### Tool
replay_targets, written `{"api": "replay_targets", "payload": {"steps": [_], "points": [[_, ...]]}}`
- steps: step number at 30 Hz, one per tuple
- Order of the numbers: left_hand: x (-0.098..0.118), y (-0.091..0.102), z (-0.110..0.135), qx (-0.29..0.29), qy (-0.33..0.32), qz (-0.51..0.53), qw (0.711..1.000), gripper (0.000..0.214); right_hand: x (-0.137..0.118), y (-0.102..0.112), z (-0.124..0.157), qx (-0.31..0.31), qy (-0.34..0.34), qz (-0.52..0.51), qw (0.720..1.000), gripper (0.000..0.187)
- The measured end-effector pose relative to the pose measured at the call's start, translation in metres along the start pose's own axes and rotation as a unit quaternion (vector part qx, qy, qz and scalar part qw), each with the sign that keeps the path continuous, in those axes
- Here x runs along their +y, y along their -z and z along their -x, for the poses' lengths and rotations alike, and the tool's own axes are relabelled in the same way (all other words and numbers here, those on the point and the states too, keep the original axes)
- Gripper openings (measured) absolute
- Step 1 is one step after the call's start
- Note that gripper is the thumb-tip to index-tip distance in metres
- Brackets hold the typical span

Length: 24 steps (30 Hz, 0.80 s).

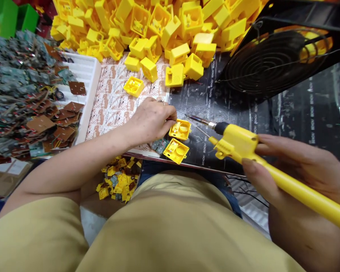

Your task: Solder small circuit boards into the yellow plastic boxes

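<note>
My left hand (151, 120) rests on the table with its fingers curled, the fingertips pressing on an open yellow plastic case (180, 129). A second open yellow case (176, 151) lies just in front of it, beside a small green circuit board (159, 146). My right hand (286, 166) grips a yellow soldering iron (245, 145) by its handle. The iron's metal tip (198, 120) points left and hovers just right of the case under my left fingers.
A big heap of yellow cases (158, 26) fills the back. Circuit boards (22, 98) pile up at left beside a white tray (86, 73). A black fan (272, 60) stands at right. A box of yellow scraps (119, 181) sits near my lap.
</note>
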<state>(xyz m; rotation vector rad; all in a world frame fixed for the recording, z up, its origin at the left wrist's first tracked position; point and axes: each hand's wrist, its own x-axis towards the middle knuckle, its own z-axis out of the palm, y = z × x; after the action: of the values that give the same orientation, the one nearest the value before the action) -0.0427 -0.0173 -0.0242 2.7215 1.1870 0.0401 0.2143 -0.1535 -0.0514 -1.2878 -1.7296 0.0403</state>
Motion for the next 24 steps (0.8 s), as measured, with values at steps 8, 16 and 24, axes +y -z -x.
{"api": "replay_targets", "payload": {"steps": [8,16,24], "points": [[0.003,0.003,-0.001,0.001,-0.013,-0.035,0.999,0.024,-0.011,-0.005,-0.016,-0.088,0.086,-0.069,0.99,0.026],[0.004,0.005,-0.004,-0.013,-0.013,-0.015,1.0,0.025,-0.021,-0.003,-0.029,-0.158,0.149,-0.007,0.976,0.018],[0.005,0.005,-0.004,0.009,-0.007,-0.021,1.0,0.022,-0.016,0.016,-0.034,-0.168,0.07,-0.007,0.983,0.006]]}}
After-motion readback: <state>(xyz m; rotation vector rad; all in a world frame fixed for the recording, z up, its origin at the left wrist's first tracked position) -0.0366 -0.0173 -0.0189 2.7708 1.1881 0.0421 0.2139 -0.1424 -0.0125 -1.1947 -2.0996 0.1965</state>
